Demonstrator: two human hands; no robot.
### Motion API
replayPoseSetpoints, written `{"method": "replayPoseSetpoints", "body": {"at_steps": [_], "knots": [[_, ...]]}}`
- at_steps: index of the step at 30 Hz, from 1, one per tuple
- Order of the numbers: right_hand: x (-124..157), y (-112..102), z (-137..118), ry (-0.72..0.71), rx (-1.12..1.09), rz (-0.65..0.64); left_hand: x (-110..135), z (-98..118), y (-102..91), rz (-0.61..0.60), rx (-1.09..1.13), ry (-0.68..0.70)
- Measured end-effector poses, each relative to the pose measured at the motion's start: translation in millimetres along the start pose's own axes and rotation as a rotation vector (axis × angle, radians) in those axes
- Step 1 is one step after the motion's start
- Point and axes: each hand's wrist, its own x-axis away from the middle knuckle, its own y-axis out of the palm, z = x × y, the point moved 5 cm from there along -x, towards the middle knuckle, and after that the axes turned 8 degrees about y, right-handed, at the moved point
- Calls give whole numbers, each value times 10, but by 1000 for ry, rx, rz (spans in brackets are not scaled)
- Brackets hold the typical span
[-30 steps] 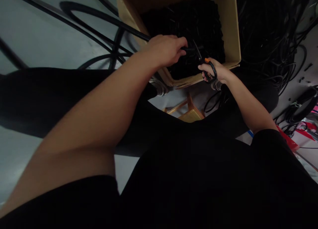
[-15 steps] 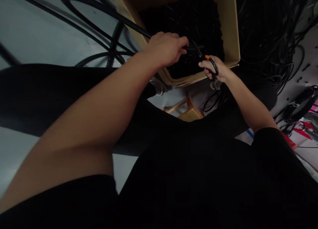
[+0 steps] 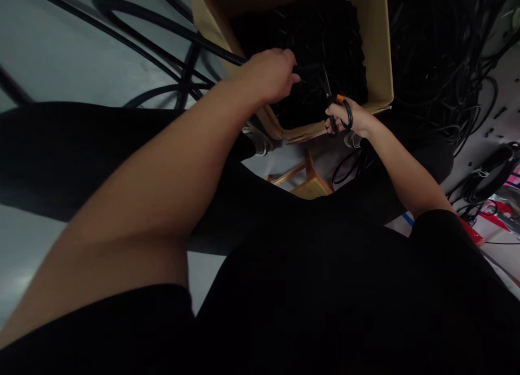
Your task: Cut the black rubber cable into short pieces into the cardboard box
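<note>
One cardboard box [image 3: 377, 50] of black pieces [image 3: 325, 31] stands far off. Over its left part, the left hand [image 3: 273, 76] has its fingers curled around a black cable [image 3: 221, 51] coming in across the left wall; near its right corner, the right hand [image 3: 345, 116] grips scissors [image 3: 330, 99], blades pointing far.

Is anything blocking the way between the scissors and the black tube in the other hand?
Nothing visible does. The right hand holds the scissors across an open gap from the left hand, which grips the black tube over the box. The tube's end is too dark to make out.
</note>
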Motion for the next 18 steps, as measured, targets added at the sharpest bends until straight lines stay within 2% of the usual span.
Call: {"method": "replayPoseSetpoints", "body": {"at_steps": [8, 12, 14, 18], "knots": [[-14, 54, 40, -8, -47, 67, 18, 204, 68, -80, -56, 6], [-18, 59, 34, -6, -43, 33, 58, 321, 69, -80, -63, 17], [2, 60, 20, -16, -37, 10, 63, 343, 79, -80, -64, 26], [17, 27, 31, -30, -12, 51, 32, 290, 148, -70, -36, 47]]}}
